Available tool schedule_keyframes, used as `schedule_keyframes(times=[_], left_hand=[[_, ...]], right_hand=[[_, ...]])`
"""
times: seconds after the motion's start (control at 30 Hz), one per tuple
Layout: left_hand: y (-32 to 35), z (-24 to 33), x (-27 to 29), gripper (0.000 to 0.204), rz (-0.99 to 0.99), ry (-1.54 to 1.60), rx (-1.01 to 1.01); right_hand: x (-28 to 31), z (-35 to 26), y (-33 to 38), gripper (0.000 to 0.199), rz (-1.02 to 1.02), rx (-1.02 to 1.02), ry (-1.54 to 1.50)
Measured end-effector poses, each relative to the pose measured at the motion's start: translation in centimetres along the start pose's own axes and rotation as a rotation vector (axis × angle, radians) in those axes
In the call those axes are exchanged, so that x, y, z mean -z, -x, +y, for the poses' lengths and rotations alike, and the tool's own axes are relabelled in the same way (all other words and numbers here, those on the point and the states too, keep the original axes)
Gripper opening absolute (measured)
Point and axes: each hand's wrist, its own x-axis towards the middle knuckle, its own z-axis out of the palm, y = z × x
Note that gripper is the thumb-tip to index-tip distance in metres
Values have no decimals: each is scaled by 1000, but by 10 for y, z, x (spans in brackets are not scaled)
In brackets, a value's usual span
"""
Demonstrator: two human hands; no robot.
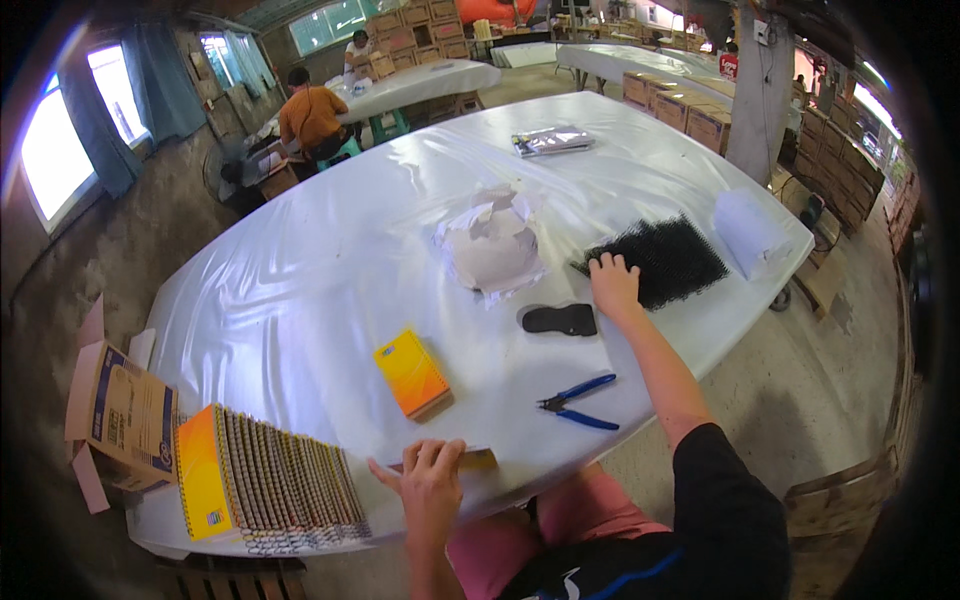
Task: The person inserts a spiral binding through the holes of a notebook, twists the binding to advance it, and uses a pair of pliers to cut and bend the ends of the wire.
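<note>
The right hand (613, 283) lay flat, fingers spread, on the near edge of the black spiral coils (660, 258), gripping nothing that showed; tangled wires could snag and drag the whole heap along; the left hand (432, 487) pinched an orange-edged notebook (470, 460), probably loosely, at the table's (300, 280) rim, where it could slip off; left of that grip leaned a row of orange-covered bound notebooks (270, 480), a blue-printed carton (120, 410) beyond.
</note>
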Motion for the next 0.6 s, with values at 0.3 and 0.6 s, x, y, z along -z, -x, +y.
schedule_keyframes(times=[0.3,0.6], left_hand=[[10,-6,-38,28,319,-90,-36],[3,-2,-17,16,389,408,97]], right_hand=[[3,10,-29,18,-36,178,3],[82,2,7,61,110,320,-351]])
